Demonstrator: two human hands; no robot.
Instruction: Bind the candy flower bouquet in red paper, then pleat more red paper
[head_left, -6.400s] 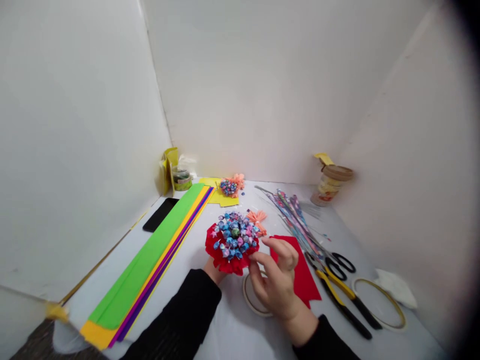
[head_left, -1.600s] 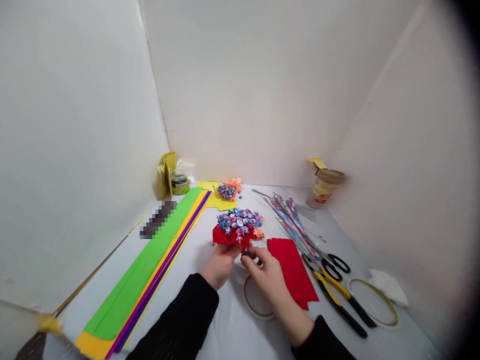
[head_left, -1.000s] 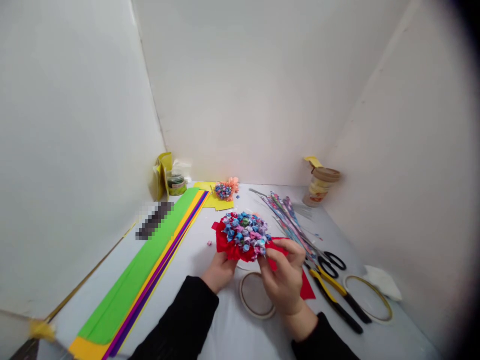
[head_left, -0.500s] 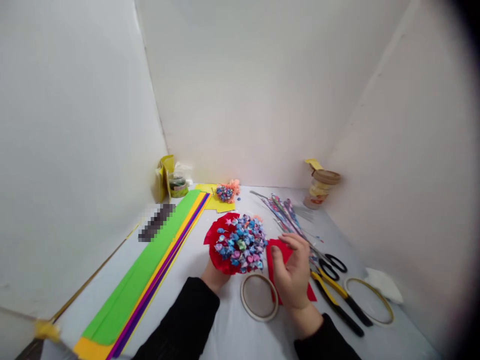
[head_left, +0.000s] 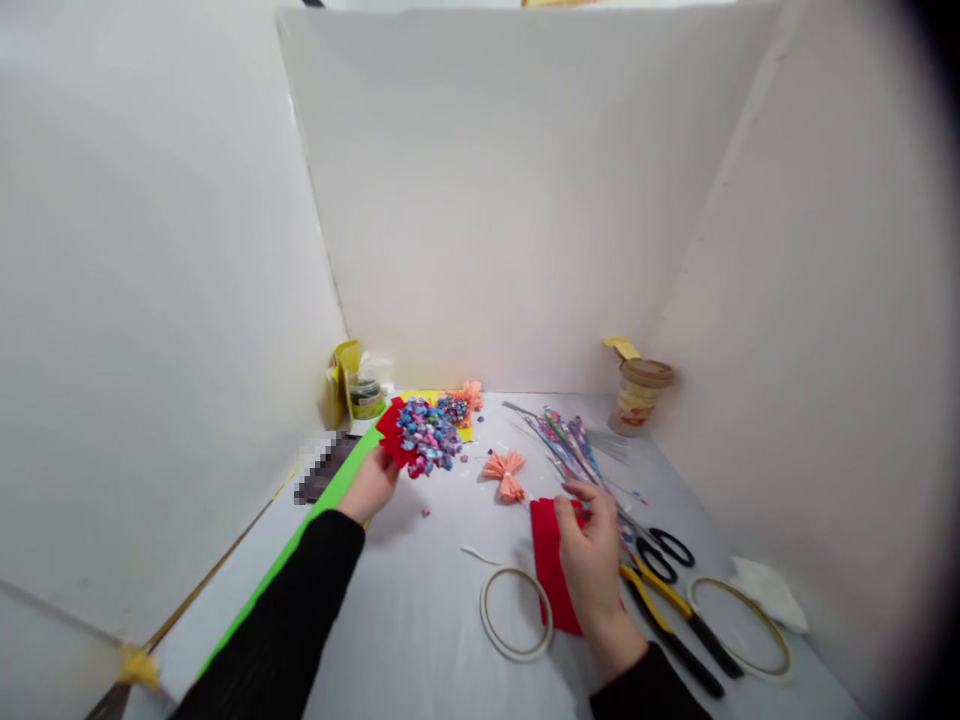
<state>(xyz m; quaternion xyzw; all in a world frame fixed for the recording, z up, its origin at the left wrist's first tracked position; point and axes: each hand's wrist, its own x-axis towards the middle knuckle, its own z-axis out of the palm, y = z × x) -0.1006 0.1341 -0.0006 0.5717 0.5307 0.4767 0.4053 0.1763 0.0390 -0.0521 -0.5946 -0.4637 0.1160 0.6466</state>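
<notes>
My left hand is wrapped round the base of a bouquet of small blue, purple and pink paper stars with red paper about it, held tilted above the table on the left. My right hand hovers over folded red paper, its fingers loosely bent, the thumb apart, and nothing visible in them. Just left of that paper lies a roll of white tape with a loose end sticking out. Behind the red paper is a coral paper bow.
To the right lie scissors, yellow-and-black pliers and another tape roll. Patterned paper-star stems and a lidded cup stand farther back. Green paper runs along the left, near a jar.
My left hand has carried the bouquet up and left, away from my right hand. The coral bow and the tape's loose end now show. My right hand stays near the red paper.
</notes>
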